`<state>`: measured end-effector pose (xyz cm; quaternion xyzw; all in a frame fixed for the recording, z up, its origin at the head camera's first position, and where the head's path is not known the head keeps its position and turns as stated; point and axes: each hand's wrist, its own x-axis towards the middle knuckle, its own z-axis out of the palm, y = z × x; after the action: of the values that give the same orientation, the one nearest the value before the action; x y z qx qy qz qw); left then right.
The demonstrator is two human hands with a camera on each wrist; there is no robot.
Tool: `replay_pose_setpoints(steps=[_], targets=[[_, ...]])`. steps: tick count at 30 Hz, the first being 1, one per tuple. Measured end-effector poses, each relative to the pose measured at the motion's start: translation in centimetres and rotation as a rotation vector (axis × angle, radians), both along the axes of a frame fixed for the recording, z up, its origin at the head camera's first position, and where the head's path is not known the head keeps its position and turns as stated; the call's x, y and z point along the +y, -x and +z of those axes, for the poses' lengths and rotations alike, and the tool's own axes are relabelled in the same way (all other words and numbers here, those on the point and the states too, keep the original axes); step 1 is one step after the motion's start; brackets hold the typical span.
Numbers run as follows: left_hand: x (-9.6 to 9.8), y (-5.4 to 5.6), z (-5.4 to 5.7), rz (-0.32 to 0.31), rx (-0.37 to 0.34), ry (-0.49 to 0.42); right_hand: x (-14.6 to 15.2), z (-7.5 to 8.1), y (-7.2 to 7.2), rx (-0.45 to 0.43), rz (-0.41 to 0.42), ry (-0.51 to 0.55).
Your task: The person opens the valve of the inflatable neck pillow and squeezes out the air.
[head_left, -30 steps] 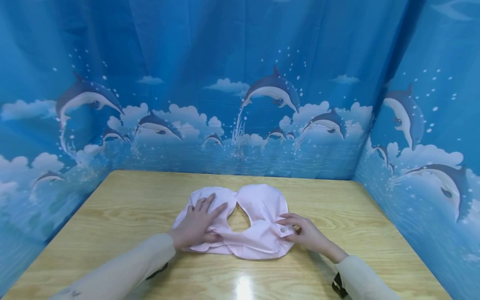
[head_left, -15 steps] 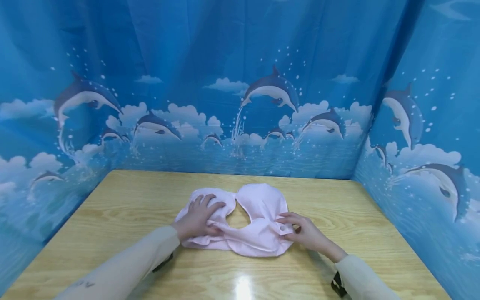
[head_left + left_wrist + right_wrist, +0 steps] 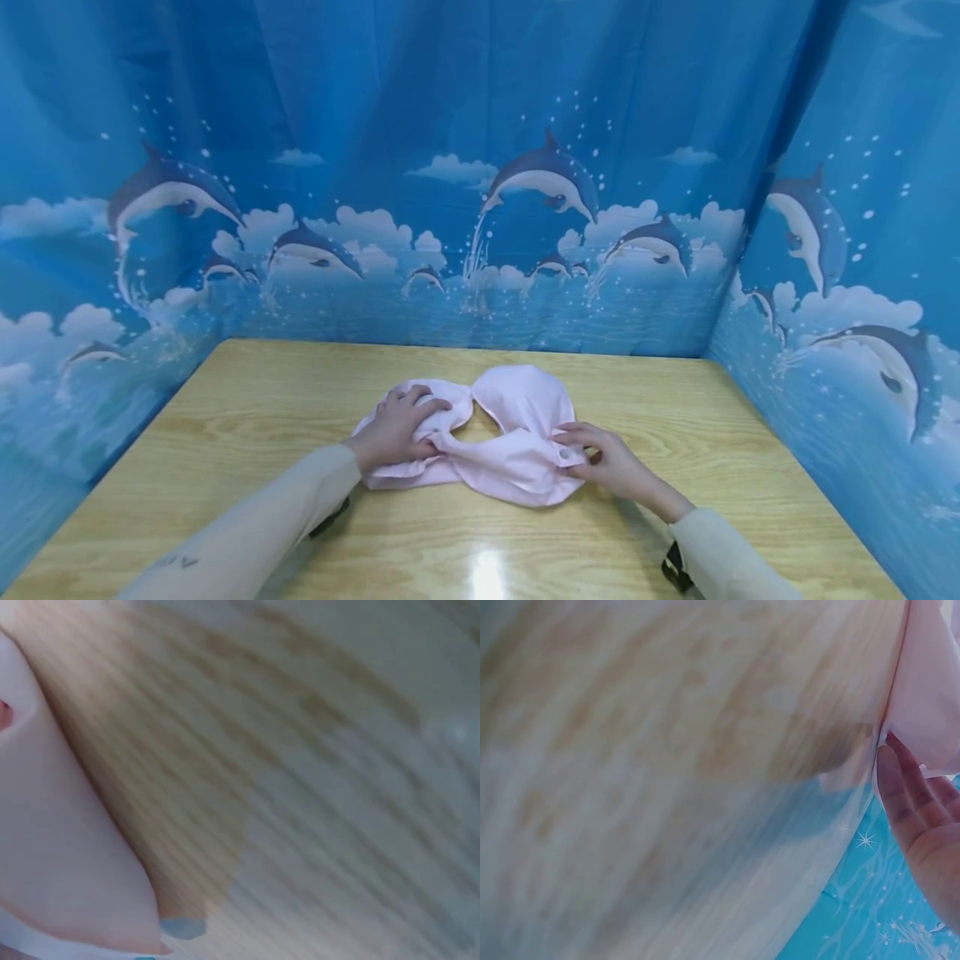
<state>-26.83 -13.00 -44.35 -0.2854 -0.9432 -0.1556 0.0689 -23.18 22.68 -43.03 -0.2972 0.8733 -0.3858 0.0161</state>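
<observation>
A pale pink bib [image 3: 521,396] with rounded, petal-like lobes lies rumpled on the table, an opening in its middle baring the wood. My left hand [image 3: 397,425] lies over its left lobes, fingers bent and thumb drawn in, with a fold of cloth gathered between them. At the right end my right hand [image 3: 611,462] pinches the edge between thumb and fingers, beside a small round snap or hole [image 3: 566,453]. The right wrist view also has this hand's fingers [image 3: 911,795] at the cloth. Cloth under the left palm is hidden.
The light wood-grain table [image 3: 300,379] carries the bib near its middle. Blue curtains [image 3: 420,125] printed with dolphins hang behind and along the sides. A bright light reflection [image 3: 487,575] shows on the table's near part.
The left hand's fingers have drawn together, and the bib's near left edge has shifted away from the person, bunching up. The middle opening has narrowed. The right hand has stayed almost still.
</observation>
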Motion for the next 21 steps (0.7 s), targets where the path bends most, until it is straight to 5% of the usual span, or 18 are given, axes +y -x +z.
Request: replay_pose_setpoints(steps=[7, 15, 21], targets=[[-0.06, 0.05, -0.03, 0.018, -0.019, 0.0, 0.0, -0.04, 0.18, 0.007, 0.011, 0.007], [-0.04, -0.03, -0.26, 0.124, -0.149, -0.006, 0.05, -0.22, 0.27, -0.008, 0.008, -0.006], [-0.14, 0.18, -0.42, 0.087, -0.091, -0.044, 0.07, -0.29, 0.32, -0.004, 0.003, -0.011]])
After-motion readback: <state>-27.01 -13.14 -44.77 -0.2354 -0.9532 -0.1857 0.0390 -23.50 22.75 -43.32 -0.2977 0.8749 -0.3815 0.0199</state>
